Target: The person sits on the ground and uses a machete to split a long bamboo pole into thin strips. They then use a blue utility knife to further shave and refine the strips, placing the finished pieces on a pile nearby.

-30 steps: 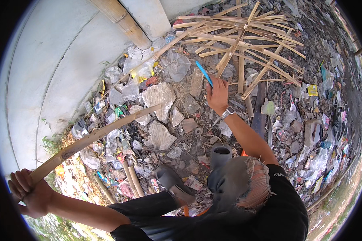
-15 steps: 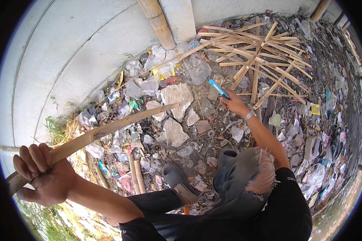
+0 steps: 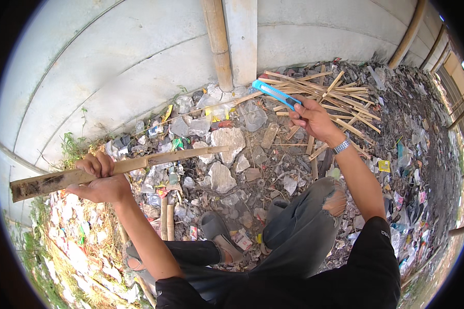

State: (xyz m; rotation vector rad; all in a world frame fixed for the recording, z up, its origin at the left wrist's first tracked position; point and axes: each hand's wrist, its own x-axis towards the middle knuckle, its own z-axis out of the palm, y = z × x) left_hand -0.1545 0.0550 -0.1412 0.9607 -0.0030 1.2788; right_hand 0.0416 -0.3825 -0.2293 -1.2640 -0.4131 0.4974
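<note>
1. My left hand [image 3: 100,177] was wrapped tight around a long bamboo slat [image 3: 123,167], held level above the littered ground [image 3: 232,170].
2. My right hand [image 3: 312,118] gripped a blue utility knife [image 3: 276,93], raised before the concrete wall [image 3: 113,67].
3. Split bamboo strips [image 3: 335,98] lay piled behind it.

long bamboo slat [image 3: 123,167] held level, blue utility knife [image 3: 276,94] raised

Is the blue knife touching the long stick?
No, the blue utility knife in the right hand is held up, apart from the bamboo slat in the left hand.
</note>
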